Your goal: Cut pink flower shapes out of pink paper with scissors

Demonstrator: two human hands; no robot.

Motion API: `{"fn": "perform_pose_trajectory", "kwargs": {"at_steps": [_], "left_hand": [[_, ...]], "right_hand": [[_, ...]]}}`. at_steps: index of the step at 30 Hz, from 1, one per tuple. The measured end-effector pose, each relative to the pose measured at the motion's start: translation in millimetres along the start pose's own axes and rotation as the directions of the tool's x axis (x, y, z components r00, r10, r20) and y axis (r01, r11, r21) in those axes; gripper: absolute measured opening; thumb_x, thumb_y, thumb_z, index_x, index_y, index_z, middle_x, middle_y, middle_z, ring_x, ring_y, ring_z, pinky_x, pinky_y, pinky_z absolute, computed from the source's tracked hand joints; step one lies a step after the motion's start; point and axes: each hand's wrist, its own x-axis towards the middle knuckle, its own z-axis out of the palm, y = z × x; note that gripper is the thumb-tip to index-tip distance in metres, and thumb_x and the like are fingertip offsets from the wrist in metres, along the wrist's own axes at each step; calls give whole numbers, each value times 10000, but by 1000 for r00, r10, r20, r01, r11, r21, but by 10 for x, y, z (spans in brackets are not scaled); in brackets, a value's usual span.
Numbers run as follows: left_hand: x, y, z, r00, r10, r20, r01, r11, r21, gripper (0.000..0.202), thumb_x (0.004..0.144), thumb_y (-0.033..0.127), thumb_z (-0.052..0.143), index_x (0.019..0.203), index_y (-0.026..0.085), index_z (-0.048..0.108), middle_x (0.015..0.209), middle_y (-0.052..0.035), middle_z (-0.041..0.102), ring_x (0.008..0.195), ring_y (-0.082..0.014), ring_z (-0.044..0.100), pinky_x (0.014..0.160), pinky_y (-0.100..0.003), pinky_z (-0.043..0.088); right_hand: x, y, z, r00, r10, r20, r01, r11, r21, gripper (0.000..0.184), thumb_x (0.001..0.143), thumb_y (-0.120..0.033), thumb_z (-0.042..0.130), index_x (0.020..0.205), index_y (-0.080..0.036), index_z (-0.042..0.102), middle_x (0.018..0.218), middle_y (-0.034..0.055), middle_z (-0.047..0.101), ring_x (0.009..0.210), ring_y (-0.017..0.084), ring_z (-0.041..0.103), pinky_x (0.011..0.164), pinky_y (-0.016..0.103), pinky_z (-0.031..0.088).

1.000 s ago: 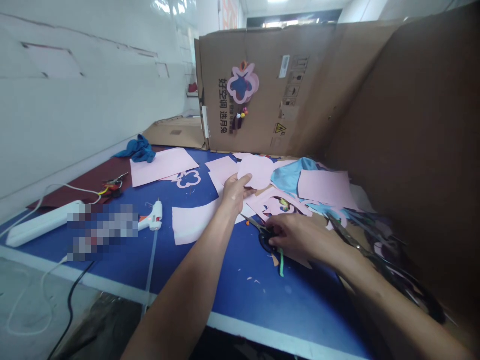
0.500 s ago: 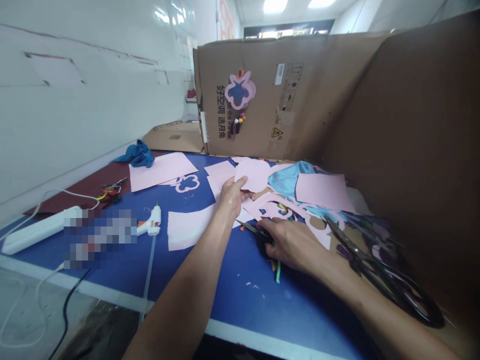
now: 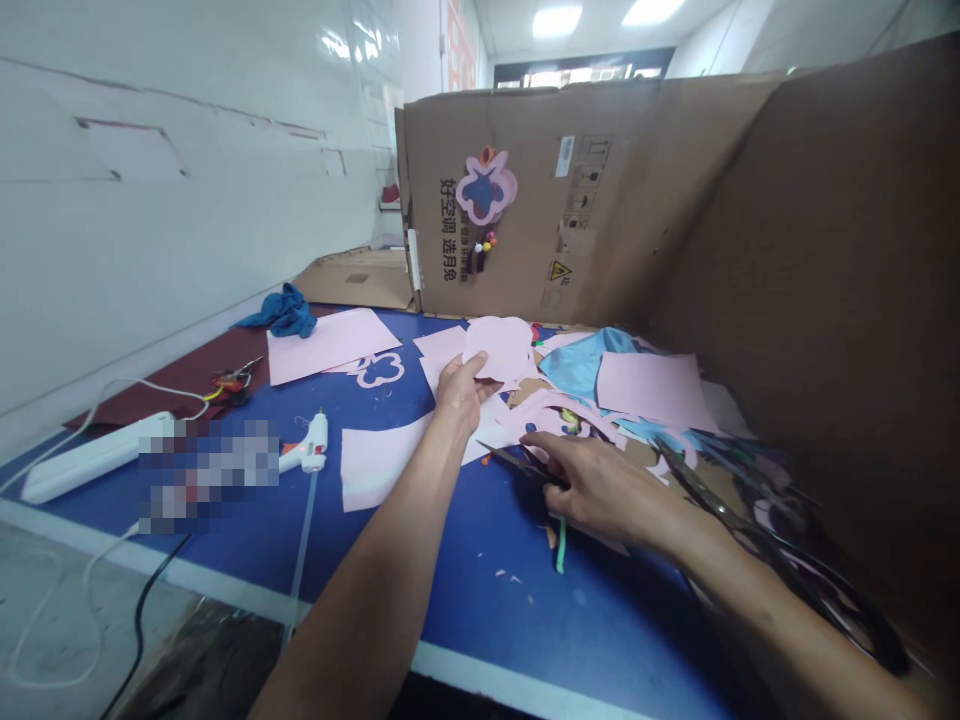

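My left hand (image 3: pixel 459 390) pinches a rounded pink paper cutout (image 3: pixel 501 348) and lifts it a little above the blue table (image 3: pixel 480 570). My right hand (image 3: pixel 600 485) rests palm down on small black scissors (image 3: pixel 517 462), its fingers curled over the handles. Pink and blue paper scraps (image 3: pixel 645 385) lie heaped just beyond both hands.
A glue gun (image 3: pixel 309 445) and a white power strip (image 3: pixel 90 458) lie at the left, with a pink sheet (image 3: pixel 330 340) and a blue cloth (image 3: pixel 285 312) further back. Large black scissors (image 3: pixel 765 535) lie at the right. Cardboard walls (image 3: pixel 600 200) bearing a pink flower cutout (image 3: pixel 486 188) close the back and right.
My left hand has raised the pink cutout slightly off the pile. My right hand stays on the small scissors, shifting a little.
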Motion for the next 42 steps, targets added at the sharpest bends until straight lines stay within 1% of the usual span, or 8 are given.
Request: {"fn": "perform_pose_trajectory", "kwargs": {"at_steps": [6,13,21,25,29,34,37,42], "left_hand": [[14,-21,-13,1000,-6,-2,6,1000,14,222,824,235,744,1032,176,692,888,-81,776,735,-196,741,708,-319,609],[54,-193,-88,1000,-28,-10,29,998,63,272,789,270,788,1030,190,689,903,-71,775,671,-170,716,653,-292,592],[54,-380,-145,999,-40,18,39,995,95,231,824,217,721,1044,153,690,894,-90,781,682,-197,731,697,-356,638],[68,-378,-156,999,-31,41,28,997,71,230,829,207,710,1049,141,697,920,-104,783,711,-201,737,724,-370,644],[80,-377,-167,999,-34,32,32,998,58,277,791,245,781,1041,153,702,933,-105,781,740,-205,739,758,-386,641],[91,-392,-170,999,-24,22,22,997,76,221,807,238,758,1004,161,692,864,-72,762,673,-179,713,755,-382,634],[99,-389,-170,1000,-28,12,27,996,90,255,795,266,779,1004,157,682,871,-78,762,650,-174,705,706,-352,624],[73,-351,-128,997,-26,70,19,996,88,297,781,283,787,1031,153,692,884,-88,772,677,-182,713,661,-311,603]], "right_hand": [[32,101,59,996,32,89,-43,992,121,670,786,-284,747,1444,-280,625,925,36,758,791,225,675,637,278,385],[-13,9,6,994,32,106,-36,999,40,527,787,-261,718,1306,-347,738,827,5,760,679,204,655,576,278,318],[-20,85,-55,979,43,201,-92,966,241,543,772,-278,733,1313,-329,744,758,-18,764,652,203,677,546,265,382],[-93,180,-251,949,9,315,-134,916,379,377,750,-297,746,1122,-285,805,705,-25,734,594,184,618,533,268,390],[-110,272,-421,964,-40,262,-120,815,567,232,747,-332,764,960,-260,820,710,-19,710,638,174,588,564,261,405],[-18,392,-413,977,-28,209,-147,623,768,425,784,-469,814,1128,-221,787,829,48,749,723,209,640,545,260,425],[64,531,-319,993,71,89,-112,487,866,543,777,-504,864,1219,-207,755,936,89,785,764,207,676,540,246,415],[181,738,-187,963,266,-45,-41,311,950,585,739,-500,902,1239,-244,741,944,75,800,850,225,726,578,249,459]]}}
